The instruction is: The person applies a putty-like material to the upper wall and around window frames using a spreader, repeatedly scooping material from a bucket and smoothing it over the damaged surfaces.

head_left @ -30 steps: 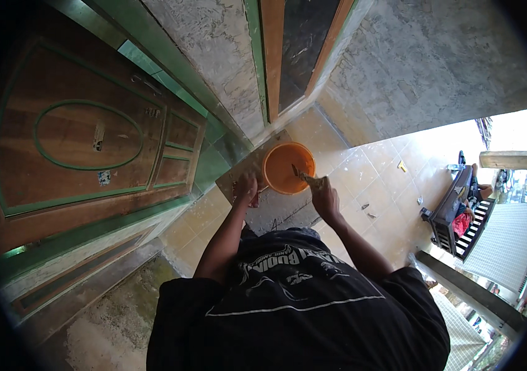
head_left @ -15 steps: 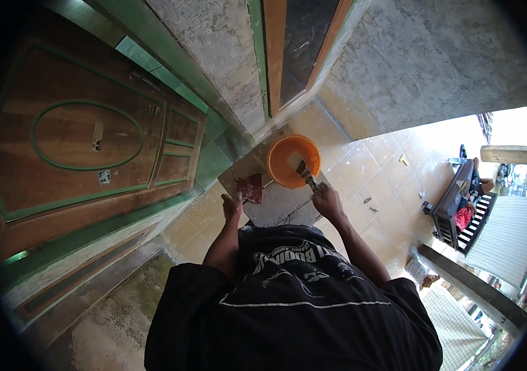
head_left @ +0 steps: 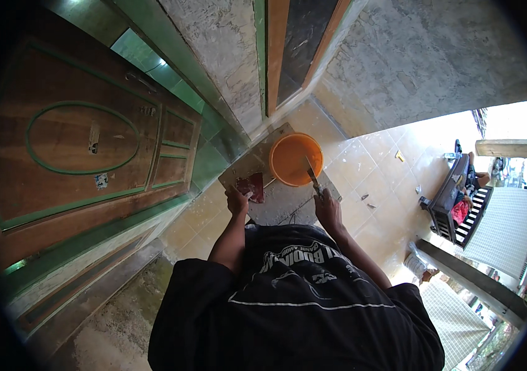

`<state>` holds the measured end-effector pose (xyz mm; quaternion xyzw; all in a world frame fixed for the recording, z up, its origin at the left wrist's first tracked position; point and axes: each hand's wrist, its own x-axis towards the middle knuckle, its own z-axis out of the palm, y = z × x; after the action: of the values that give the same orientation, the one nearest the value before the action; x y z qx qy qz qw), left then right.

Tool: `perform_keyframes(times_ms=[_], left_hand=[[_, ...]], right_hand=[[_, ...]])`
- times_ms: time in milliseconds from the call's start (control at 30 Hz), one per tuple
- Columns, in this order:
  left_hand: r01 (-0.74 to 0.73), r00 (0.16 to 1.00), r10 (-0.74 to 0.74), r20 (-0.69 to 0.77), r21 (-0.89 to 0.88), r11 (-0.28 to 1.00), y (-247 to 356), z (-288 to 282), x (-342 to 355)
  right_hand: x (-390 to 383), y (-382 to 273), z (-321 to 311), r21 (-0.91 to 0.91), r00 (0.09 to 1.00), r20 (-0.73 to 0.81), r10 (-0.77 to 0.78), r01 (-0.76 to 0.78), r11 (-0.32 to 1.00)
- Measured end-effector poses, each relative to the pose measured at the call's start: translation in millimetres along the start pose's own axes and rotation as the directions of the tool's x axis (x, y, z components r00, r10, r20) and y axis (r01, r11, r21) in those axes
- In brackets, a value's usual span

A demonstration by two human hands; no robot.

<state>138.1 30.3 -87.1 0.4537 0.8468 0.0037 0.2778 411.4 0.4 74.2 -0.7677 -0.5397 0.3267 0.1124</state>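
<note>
My right hand (head_left: pixel 328 211) is closed round the handle of a putty knife (head_left: pixel 313 177). Its blade is turned edge-on and stands over the right side of an orange bucket (head_left: pixel 287 153). To the left of the bucket, my left hand (head_left: pixel 236 201) grips a flat dark red plate, like a wide plasterer's spreader (head_left: pixel 252 188), with pale smears on it. How much of its handle the fingers cover cannot be made out. The bucket stands on a grey, splattered board (head_left: pixel 279 213), in front of my body. Its contents are hard to tell.
A brown wooden door (head_left: pixel 84 142) with green trim stands at left. Bare plastered wall (head_left: pixel 430 62) rises at the far right. Tan floor tiles (head_left: pixel 362 167) carry a small yellow object (head_left: pixel 399 156) and scraps. A person rests on a dark bench (head_left: pixel 446 198) at right.
The putty knife has turned from showing its broad blade to edge-on, and my right hand has come slightly nearer my body. My left fingers have closed in on the red spreader.
</note>
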Motion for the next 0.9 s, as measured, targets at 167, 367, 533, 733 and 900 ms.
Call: perform_keyframes(times_ms=[167,367,533,733,900], left_hand=[[-0.118,0.993,0.118,-0.009,-0.063,0.991,2.3,-9.0,6.7],[-0.351,0.908,0.388,0.155,-0.22,0.91,-1.4,-29.8,21.2],[-0.273,0.929,0.364,0.06,-0.551,0.788,-21.5,-36.1,20.4],[-0.262,0.965,0.249,-0.082,-0.343,0.902,31.6,-99.6,-17.2],[-0.514,0.848,0.29,-0.444,-0.554,0.655,74.7,-132.6,-52.5]], right_hand=[[-0.8,1.3,2.7,-0.004,0.999,0.002,-0.042,0.042,0.999],[-2.0,-1.0,5.9,0.032,1.0,0.012,0.017,-0.017,0.999],[-3.1,-8.5,6.0,0.0,0.999,0.0,0.038,-0.038,0.999],[4.0,29.4,29.5,0.165,0.992,-0.073,-0.103,0.114,0.98],[8.7,23.2,-0.8,0.723,0.781,0.622,0.065,-0.604,0.336]])
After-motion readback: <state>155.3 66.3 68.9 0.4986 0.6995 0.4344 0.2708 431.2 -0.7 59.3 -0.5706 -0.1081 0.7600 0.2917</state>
